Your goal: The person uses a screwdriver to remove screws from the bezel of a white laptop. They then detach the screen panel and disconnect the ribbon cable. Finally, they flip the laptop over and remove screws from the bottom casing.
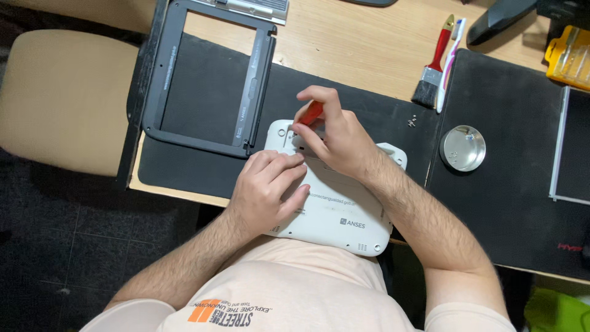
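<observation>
Both hands; red screwdriver seemingly points down into laptop.

Counter: light wood top, largely covered by two black mats, one toward 9 o'clock and one toward 3 o'clock. On the 9 o'clock mat: a dark grey rectangular frame at 10 o'clock, a white device casing at 6 o'clock overhanging the near edge, and two small screws at its right margin. On the 3 o'clock mat: a round metal dish; on bare wood at 1 o'clock, a red-handled paintbrush beside a toothbrush, and a yellow case at 2 o'clock.
</observation>
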